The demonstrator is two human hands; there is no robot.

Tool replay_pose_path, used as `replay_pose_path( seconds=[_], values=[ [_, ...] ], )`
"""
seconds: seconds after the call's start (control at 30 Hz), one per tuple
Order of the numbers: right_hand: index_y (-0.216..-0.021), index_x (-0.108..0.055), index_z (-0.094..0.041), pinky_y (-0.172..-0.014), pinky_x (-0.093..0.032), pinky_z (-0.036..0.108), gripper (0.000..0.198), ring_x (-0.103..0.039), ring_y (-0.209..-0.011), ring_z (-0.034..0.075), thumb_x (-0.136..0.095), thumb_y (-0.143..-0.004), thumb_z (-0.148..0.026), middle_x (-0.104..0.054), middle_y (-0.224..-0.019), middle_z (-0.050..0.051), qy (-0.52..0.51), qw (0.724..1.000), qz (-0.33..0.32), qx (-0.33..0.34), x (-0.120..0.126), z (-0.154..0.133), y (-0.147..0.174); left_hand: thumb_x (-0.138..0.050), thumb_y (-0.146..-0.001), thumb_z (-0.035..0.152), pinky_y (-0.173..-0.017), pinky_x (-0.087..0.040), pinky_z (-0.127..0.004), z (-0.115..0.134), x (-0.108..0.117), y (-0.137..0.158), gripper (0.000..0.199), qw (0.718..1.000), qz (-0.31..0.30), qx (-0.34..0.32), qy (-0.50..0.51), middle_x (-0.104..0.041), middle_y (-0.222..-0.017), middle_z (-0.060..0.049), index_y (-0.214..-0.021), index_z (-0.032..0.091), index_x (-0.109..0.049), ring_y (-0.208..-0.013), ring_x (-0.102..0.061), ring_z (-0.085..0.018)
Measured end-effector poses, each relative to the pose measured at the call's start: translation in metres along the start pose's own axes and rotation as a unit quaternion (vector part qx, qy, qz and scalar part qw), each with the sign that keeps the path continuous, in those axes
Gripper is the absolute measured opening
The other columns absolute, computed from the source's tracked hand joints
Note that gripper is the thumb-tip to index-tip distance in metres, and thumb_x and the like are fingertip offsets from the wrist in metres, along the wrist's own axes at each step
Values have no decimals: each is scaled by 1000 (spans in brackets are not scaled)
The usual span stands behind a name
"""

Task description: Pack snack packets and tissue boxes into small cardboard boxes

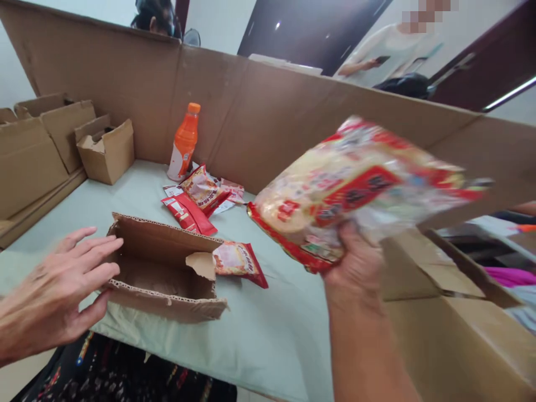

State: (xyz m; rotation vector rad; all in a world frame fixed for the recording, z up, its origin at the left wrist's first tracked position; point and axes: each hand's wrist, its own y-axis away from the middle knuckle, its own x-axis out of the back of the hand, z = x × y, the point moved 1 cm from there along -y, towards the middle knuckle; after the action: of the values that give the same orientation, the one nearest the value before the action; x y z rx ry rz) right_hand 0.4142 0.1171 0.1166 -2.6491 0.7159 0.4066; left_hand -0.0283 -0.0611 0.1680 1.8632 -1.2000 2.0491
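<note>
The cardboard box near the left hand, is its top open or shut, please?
Open: no flap covers the top of the cardboard box, and its inner walls and floor show from above.

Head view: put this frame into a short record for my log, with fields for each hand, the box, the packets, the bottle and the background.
Left hand: spread open at the left end of the open box; firm contact cannot be told
Right hand: raised, gripping a red and clear bag
Open box: cardboard, torn edges, top facing up
Single packet: red and white, at the box's right end
Packet pile: mostly red, beyond the box
Bottle: orange cap, standing behind the pile
Background: cardboard wall, people beyond it
</note>
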Motion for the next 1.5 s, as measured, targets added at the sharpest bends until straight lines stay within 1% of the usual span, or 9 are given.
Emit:
replay_pose_path(
  seconds=[0.17,0.3,0.4,0.57,0.7,1.0,1.13,1.37,1.5],
  values=[
    [-86,-81,-29,-73,-66,39,15,-76,-78,22,-85,-76,-39,-80,-87,1,4,979,-196,47,-54,-54,70,-51,-96,21,-115,-50,-61,9,-7,8,14,999,5,37,-35,-68,-137,-18,-97,22,-65,-121,-70,-30],
    [-92,-85,-29,-67,-64,38,24,-73,-73,21,-87,-76,-47,-82,-94,2,46,939,-340,-39,-104,-49,119,-50,-95,21,-108,-55,-61,15,-8,15,16,996,29,73,-45,-56,-149,-24,-90,19,-65,-131,-63,-39],
    [-98,-85,-27,-72,-61,36,27,-70,-80,20,-79,-84,-49,-81,-93,2,126,892,-434,1,-122,-47,128,-51,-94,18,-111,-55,-57,18,-10,22,12,994,35,104,-16,-39,-165,-20,-88,19,-62,-142,-56,-39],
    [-78,-77,-20,-58,-42,25,33,-55,-63,12,-57,-100,-33,-66,-71,0,316,716,-603,159,-122,-92,119,-58,-85,14,-114,-54,-53,17,-17,29,7,993,31,109,26,-23,-176,-10,-84,20,-61,-146,-51,-37],
    [-63,-59,-19,-52,-26,27,41,-38,-52,8,-51,-102,-27,-50,-59,-3,414,600,-637,252,-129,-129,119,-61,-81,13,-117,-52,-57,15,-21,28,6,994,33,94,46,-20,-176,-13,-83,19,-62,-152,-43,-42],
    [-64,-66,-18,-53,-22,28,33,-34,-52,9,-59,-95,-27,-56,-59,-2,543,414,-696,221,-194,-107,138,-66,-77,12,-108,-58,-57,20,-28,32,13,989,35,115,82,-7,-179,-12,-88,18,-67,-142,-53,-42],
    [-81,-78,-17,-53,-23,28,20,-49,-57,11,-61,-92,-14,-71,-73,3,591,322,-705,224,-207,-86,153,-66,-78,11,-106,-57,-56,16,-31,35,9,987,34,135,81,-3,-180,-10,-83,18,-65,-139,-56,-41],
    [-100,-80,-15,-63,-46,30,22,-74,-78,24,-57,-98,-14,-79,-88,13,618,301,-699,196,-185,-67,180,-64,-79,9,-110,-55,-58,13,-32,28,9,991,32,104,80,-11,-179,-11,-80,18,-62,-142,-53,-42],
    [-145,-60,-18,-83,-58,38,54,-70,-119,31,-54,-93,-2,-68,-140,19,600,376,-647,283,-165,-71,180,-63,-79,8,-114,-53,-57,13,-33,28,11,991,36,97,81,-25,-174,-13,-80,19,-62,-146,-49,-39]
  ],
)
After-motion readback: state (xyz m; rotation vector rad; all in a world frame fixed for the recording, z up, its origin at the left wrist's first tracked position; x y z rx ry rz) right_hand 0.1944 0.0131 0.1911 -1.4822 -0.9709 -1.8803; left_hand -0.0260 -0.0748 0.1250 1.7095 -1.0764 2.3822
